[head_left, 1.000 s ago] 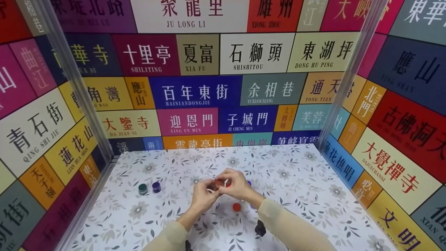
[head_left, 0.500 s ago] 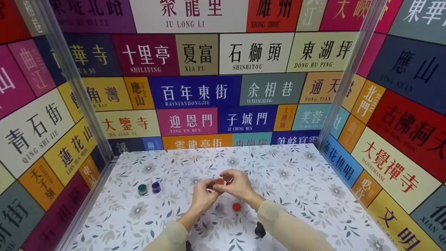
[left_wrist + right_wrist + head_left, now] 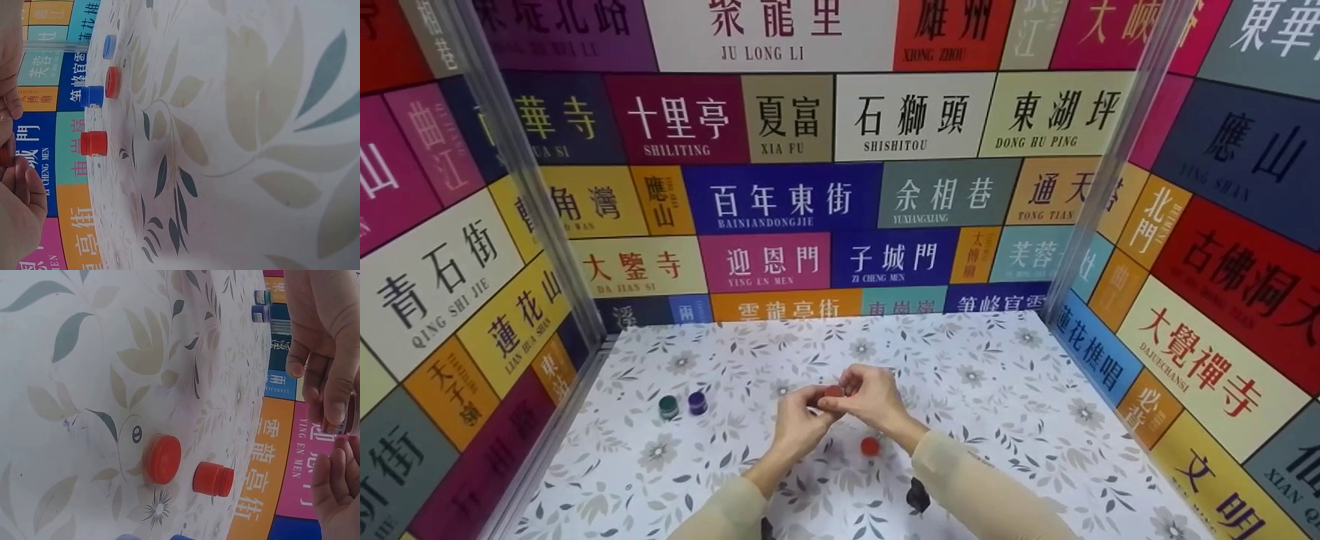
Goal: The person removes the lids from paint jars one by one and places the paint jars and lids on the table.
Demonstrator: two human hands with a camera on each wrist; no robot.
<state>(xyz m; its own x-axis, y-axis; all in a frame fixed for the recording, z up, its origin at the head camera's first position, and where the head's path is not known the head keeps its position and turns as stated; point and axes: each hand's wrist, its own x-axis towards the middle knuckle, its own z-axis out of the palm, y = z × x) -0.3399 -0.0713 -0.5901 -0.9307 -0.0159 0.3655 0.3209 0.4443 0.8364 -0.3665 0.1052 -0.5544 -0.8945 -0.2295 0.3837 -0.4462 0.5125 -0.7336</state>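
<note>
A small reddish-brown paint jar (image 3: 834, 391) is held up between both hands, above the middle of the table. My left hand (image 3: 799, 421) grips it from the left; its thumb lies on the labelled side in the right wrist view. My right hand (image 3: 876, 396) pinches at the jar's right side with thumb and fingers, partly hiding it. Below the hands a red cap (image 3: 870, 447) lies on the table. The right wrist view shows an uncapped red jar (image 3: 214, 478) beside it. A blue jar (image 3: 92, 96) and a blue cap (image 3: 109, 46) appear in the left wrist view.
A green jar (image 3: 668, 407) and a purple jar (image 3: 697, 403) stand together at the left of the table. The white tabletop (image 3: 975, 450) has a leaf and flower pattern. Colourful panels with characters (image 3: 780, 199) wall in the back and sides.
The right hand shifts slightly and its fingers draw in closer to the jar. The red and blue things seen past it earlier are now hidden in the head view. The left hand keeps its grip.
</note>
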